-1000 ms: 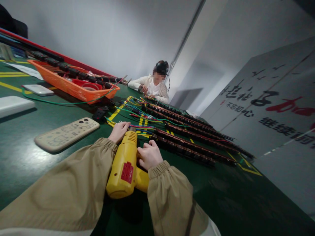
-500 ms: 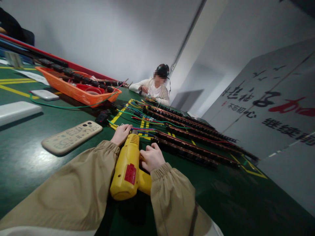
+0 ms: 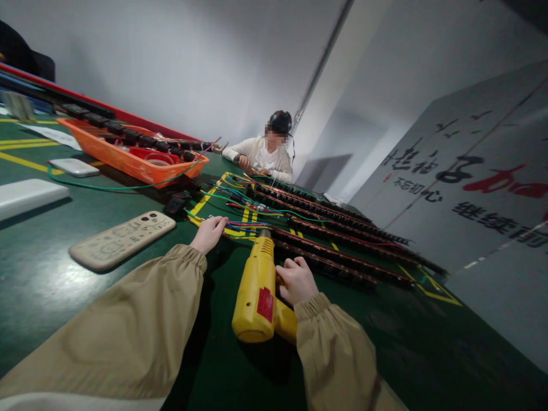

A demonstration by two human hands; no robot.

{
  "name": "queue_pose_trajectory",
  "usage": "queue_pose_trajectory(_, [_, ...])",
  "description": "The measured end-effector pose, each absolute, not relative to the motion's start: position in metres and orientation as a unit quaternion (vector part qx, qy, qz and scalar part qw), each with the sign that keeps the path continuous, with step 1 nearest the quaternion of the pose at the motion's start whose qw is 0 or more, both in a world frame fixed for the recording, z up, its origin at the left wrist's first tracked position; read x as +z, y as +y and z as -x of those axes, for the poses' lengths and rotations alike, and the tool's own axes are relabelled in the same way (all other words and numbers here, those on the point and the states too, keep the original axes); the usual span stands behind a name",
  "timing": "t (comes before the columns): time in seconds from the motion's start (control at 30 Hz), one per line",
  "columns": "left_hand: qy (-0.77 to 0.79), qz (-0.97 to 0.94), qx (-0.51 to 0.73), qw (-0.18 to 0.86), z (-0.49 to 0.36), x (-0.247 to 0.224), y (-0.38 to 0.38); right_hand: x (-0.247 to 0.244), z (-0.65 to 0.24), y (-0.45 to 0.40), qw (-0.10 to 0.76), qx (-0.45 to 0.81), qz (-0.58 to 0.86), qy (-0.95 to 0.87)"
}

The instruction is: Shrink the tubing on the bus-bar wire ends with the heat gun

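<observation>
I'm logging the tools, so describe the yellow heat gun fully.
The heat gun has a rounded yellow, plastic-looking body, front vent slits, a red label and a short, dark, metal-looking nozzle. The right hand grips it by the handle, over the green table, nozzle pointing away, beside the wires. Whether the nozzle touches them is unclear.

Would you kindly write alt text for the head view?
The right hand holds a yellow heat gun near wires in the left hand. A phone, orange basket and long dark strips lie on a green table; a person is opposite.
</observation>
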State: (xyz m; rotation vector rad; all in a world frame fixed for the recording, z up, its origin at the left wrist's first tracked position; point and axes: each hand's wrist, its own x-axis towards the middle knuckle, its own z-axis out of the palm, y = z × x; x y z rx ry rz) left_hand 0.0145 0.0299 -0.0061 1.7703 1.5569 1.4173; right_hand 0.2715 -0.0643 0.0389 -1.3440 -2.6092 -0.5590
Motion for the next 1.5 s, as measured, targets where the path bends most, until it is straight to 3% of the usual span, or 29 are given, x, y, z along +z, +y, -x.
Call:
queue_pose_trajectory(0.83, [0.568,-0.627,0.494,0.200,-0.015,-0.005,0.027,0.039,-0.247,-0.055,0.017,-0.161,0.446,-0.880])
queue_pose_trajectory(1.5, [0.563,-0.681,0.456,0.110,-0.009,-0.006,0.028,0.042,-0.205,-0.078,-0.033,-0.080,0.357,-0.930])
